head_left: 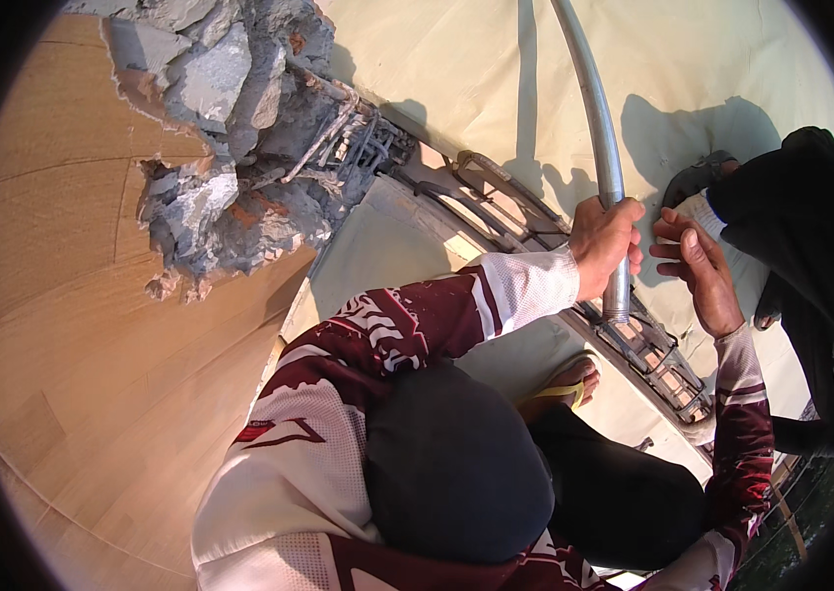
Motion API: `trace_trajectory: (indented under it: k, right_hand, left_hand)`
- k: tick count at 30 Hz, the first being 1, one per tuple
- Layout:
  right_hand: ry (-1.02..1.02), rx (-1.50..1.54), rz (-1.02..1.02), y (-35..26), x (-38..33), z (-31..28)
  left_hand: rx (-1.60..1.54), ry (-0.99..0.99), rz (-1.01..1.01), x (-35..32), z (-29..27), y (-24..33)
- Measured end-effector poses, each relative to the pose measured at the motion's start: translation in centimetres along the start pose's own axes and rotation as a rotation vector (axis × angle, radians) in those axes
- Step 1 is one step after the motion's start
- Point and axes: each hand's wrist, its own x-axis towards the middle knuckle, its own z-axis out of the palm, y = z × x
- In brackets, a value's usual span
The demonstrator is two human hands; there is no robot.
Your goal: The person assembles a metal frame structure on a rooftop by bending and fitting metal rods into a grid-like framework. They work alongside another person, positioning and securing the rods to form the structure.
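Observation:
My left hand (604,246) is wrapped round a grey metal pipe (594,108) close to its lower end. That end looks threaded and hangs over a steel rebar cage (653,360). From my grip the pipe runs up and out of the top of the picture, looking curved. Just right of the pipe, my right hand (700,266) is raised with its fingers apart, holding nothing. A small gap shows between it and the pipe.
Broken concrete (215,79) with bent bars juts out at the upper left, beside wood-coloured panelling (52,227). Another person in dark clothes (801,227) is close on the right. A pale sheet-like surface (436,49) spreads behind the pipe. A foot in a yellow sandal (569,384) rests below the cage.

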Motion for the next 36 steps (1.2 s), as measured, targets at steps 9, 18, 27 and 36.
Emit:
trace_trajectory:
  k: [9, 18, 27, 36]
  right_hand:
    - [-0.083, 0.054, 0.359, 1.5, 6.4, 3.2]
    - [0.228, -0.428, 0.224, 5.5, -11.0, -0.7]
    - [0.335, -1.036, 0.204, 8.3, -33.6, -6.0]
    - [0.183, -1.437, 0.132, -1.2, -30.9, -11.8]
  left_hand:
    - [0.942, -0.548, -0.059, 0.7, -5.9, -0.5]
    - [1.424, -0.054, 1.194, 2.7, -5.2, 0.7]
    - [1.555, -0.34, 1.766, 0.7, -1.5, -2.5]
    - [1.6, -0.493, 1.398, -1.6, -3.8, -4.8]
